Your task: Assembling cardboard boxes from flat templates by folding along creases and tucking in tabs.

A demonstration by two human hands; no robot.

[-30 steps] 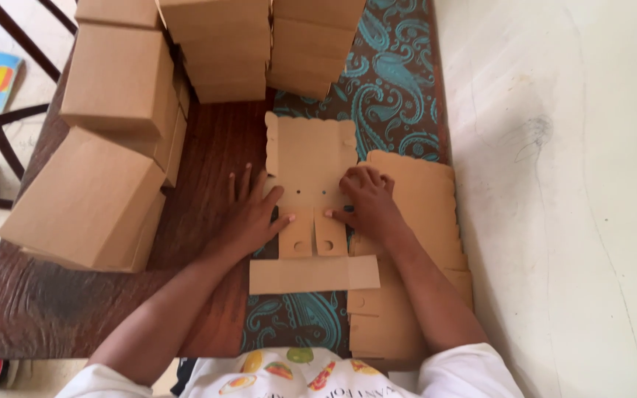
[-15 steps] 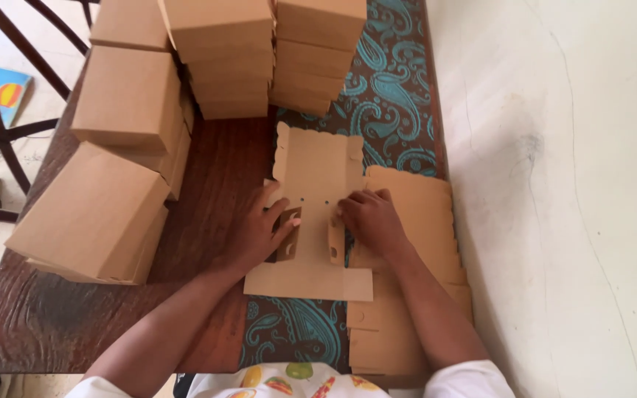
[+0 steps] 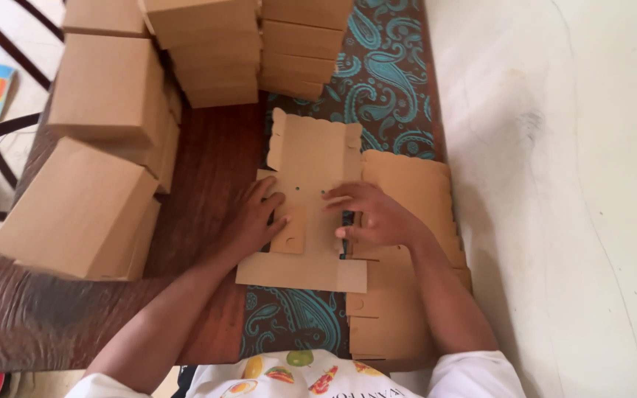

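Flat cardboard box blank (image 3: 311, 195) pressed down mid-desk.
Left hand (image 3: 253, 217) and right hand (image 3: 370, 215) lie spread on it, each grip flat and holding nothing, probably to pin its flaps for creasing. A stack of blanks (image 3: 407, 243) sits just right; folded boxes (image 3: 105, 147) crowd the wooden desk (image 3: 208, 169) left and behind.

Two hands, the left hand (image 3: 251, 221) and the right hand (image 3: 374, 217), press one flat box blank (image 3: 311, 158). One stack of flat blanks (image 3: 407, 191) lies beside it. At least seven folded cardboard boxes (image 3: 108, 88) stand on the surface (image 3: 208, 162); some are partly hidden.
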